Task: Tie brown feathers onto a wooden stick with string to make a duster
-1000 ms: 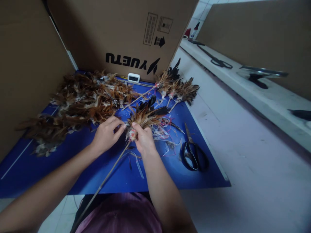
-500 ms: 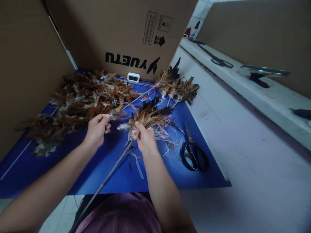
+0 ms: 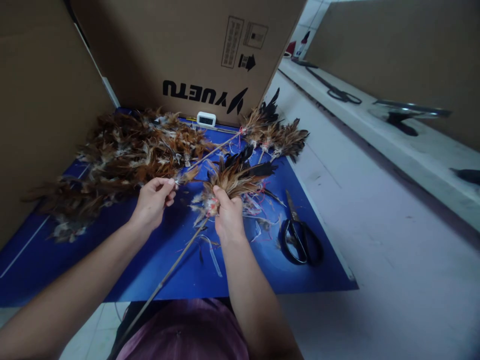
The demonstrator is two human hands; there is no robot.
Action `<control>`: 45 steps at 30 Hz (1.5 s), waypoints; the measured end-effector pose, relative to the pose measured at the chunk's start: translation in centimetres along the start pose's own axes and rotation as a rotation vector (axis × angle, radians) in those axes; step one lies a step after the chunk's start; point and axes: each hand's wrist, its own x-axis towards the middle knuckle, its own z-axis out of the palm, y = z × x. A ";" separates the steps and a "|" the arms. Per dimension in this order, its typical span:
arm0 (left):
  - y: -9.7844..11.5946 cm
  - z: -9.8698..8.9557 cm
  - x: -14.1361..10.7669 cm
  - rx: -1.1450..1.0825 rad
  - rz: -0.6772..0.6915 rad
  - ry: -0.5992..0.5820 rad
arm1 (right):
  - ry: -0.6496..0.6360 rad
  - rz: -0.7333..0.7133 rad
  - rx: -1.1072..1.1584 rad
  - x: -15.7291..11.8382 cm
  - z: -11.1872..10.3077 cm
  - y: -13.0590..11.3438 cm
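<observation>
My right hand [image 3: 228, 212] is closed round the head of a feather duster [image 3: 234, 177], a bundle of brown and black feathers with red string at its base. Its thin stick [image 3: 172, 269] slants down toward my lap. Just left of it, my left hand [image 3: 155, 197] pinches a small tuft of brown feathers [image 3: 187, 176] between thumb and fingers. Beyond that hand spreads a large heap of loose brown feathers [image 3: 131, 150]. Black-handled scissors [image 3: 298, 237] lie to the right, blades pointing away. Bits of clear strip [image 3: 214, 260] and red thread are scattered about the duster.
Several feathered bundles [image 3: 285, 140] on sticks lie at the back right. A small white digital display [image 3: 206, 119] stands against an upright cardboard box [image 3: 168, 50]. Another scissors-like tool [image 3: 343, 95] rests on the white ledge [image 3: 412, 135] at right. The blue mat [image 3: 262, 275] covers the work surface.
My left hand has shifted slightly right with the feather tuft. The duster head has turned a little in my right hand, and its feathers have moved slightly up and right.
</observation>
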 end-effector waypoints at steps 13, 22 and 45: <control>0.9 2.1 -3.2 0.042 0.037 -0.165 | -0.074 0.033 0.194 -0.8 0.5 -0.6; -0.1 2.6 -3.5 -0.038 -0.075 -0.153 | 0.017 0.060 0.192 -0.5 0.3 -0.4; -1.1 4.1 -5.6 0.621 0.430 -0.092 | 0.028 0.106 0.180 -0.5 0.4 0.0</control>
